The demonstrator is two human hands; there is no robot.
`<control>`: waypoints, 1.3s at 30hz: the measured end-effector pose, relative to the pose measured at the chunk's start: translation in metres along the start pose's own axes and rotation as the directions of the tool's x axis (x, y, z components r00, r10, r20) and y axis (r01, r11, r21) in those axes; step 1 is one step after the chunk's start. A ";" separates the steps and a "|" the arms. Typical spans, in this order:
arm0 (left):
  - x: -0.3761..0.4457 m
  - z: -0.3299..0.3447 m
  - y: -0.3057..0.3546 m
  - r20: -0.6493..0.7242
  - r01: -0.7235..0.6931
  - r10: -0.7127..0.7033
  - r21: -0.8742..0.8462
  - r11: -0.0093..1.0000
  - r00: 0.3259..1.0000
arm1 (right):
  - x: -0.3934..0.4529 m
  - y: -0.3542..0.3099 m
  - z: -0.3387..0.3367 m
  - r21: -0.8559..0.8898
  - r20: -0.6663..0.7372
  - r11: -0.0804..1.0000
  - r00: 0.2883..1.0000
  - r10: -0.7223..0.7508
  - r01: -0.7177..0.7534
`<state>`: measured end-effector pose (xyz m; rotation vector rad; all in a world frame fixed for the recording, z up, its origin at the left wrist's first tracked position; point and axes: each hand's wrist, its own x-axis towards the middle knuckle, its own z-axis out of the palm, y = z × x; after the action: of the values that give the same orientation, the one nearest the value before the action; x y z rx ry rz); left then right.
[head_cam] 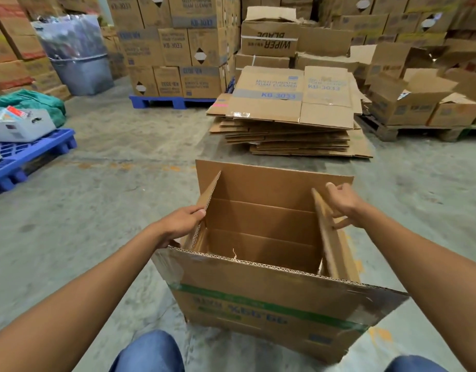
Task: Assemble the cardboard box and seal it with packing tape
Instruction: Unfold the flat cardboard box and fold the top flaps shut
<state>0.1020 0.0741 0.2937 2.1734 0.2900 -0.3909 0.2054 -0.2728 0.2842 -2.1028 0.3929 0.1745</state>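
Observation:
A brown cardboard box (269, 299) with green and blue print stands opened up on the concrete floor in front of my knees, its top open and all flaps raised. My left hand (182, 222) grips the left side flap (208, 202) near its base. My right hand (344, 204) holds the right side flap (326, 232), thumb on the inside and fingers behind it. The far flap (271, 183) stands upright, and the near flap leans toward me. No packing tape is in view.
A stack of flattened cartons (290, 122) lies on the floor just beyond the box. Blue pallets (30, 154) sit at left, one carrying a grey box. Stacked cartons on pallets (175, 47) fill the back, open cartons (414, 100) at right.

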 end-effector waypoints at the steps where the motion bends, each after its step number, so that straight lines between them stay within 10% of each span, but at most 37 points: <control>1: 0.001 0.002 -0.003 0.073 -0.017 0.011 0.079 0.997 0.997 | -0.002 0.006 0.007 0.005 0.073 1.000 0.997 0.000 0.000; 6: 0.006 0.017 -0.019 0.486 -0.134 -0.199 0.568 0.812 0.851 | -0.007 0.051 0.044 -0.517 0.376 0.817 0.925 -0.049 0.253; 14: 0.006 0.048 -0.030 0.523 -0.268 -0.449 0.814 0.516 0.725 | -0.006 0.069 0.056 -0.875 0.383 0.352 0.919 0.087 0.332; 17: 0.004 0.044 -0.034 0.495 -0.234 -0.445 0.820 0.522 0.746 | -0.019 0.026 0.058 -0.820 0.340 0.404 0.912 -0.228 0.406; 22: 0.005 0.047 -0.034 0.485 -0.218 -0.425 0.815 0.537 0.764 | -0.017 -0.028 0.050 -0.692 -0.008 0.497 0.682 -0.731 0.524; 28: -0.005 0.046 -0.022 0.503 -0.211 -0.408 0.789 0.578 0.762 | 0.017 -0.026 0.028 -0.848 0.083 0.460 0.924 -0.374 0.262; 33: 0.008 0.020 -0.027 0.634 -0.103 -0.318 0.535 0.838 0.705 | -0.004 -0.001 0.044 -0.786 0.224 0.478 0.902 -0.370 0.391; 39: 0.000 -0.025 0.024 0.715 -0.210 -0.110 0.344 0.915 0.691 | -0.012 0.026 0.033 -0.797 0.517 0.462 0.834 0.192 0.388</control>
<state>0.1149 0.0800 0.3256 2.2037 -0.3375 -1.3391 0.1868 -0.2551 0.2492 -2.9389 -0.2960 1.1175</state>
